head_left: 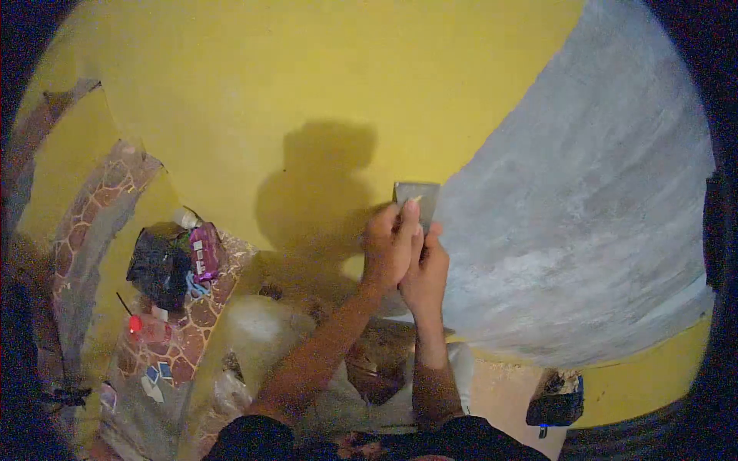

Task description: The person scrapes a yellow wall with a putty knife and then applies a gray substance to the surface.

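Note:
In front of the yellow wall, my left hand (383, 250) and my right hand (425, 273) are close together, touching one another. Between them stands a flat grey rectangular plate (429, 196), with its upper end showing above the fingers. Both hands are closed around its lower part, and whether it has a handle is hidden. One finger presses on its face beside a small pale smear (416, 200).
The yellow wall (231, 69) has a broad grey plastered patch (576, 207) on the right. On a patterned ledge (207, 311) at left lie a black bag (160, 265), a purple packet (204, 250) and a red-capped bottle (150, 329). A dark container (555, 403) stands low right.

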{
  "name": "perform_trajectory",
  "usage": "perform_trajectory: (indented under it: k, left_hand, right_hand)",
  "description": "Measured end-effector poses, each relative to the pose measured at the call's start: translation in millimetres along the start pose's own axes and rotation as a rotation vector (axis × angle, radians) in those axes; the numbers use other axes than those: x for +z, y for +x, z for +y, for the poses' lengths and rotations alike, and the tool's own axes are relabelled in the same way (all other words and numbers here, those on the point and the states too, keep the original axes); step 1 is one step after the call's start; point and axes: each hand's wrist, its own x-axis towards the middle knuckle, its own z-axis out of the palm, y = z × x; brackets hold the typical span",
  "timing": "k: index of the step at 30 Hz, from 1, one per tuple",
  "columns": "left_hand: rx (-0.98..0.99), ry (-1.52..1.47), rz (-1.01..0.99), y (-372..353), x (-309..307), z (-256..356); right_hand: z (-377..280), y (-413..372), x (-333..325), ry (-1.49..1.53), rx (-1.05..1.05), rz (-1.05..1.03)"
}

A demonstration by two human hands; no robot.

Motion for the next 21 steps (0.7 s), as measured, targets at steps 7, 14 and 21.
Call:
perform_trajectory:
  k: [7, 14, 21]
  left_hand:
    - [-0.304, -0.171, 0.020, -44.1, -4.7, -31.0]
    - [-0.324, -0.356, -0.024, -38.1, 0.3, -38.9]
    - [-0.371, -0.343, 0.086, -35.7, 4.9, -14.6]
  right_hand:
    - [41.0, -44.0, 3.9, -0.091, 0.052, -0.032]
    - [10.6, -31.1, -17.0, -0.216, 0.096, -0.130]
    - [9.8, -27.7, -15.5, -0.190, 0.055, -0.123]
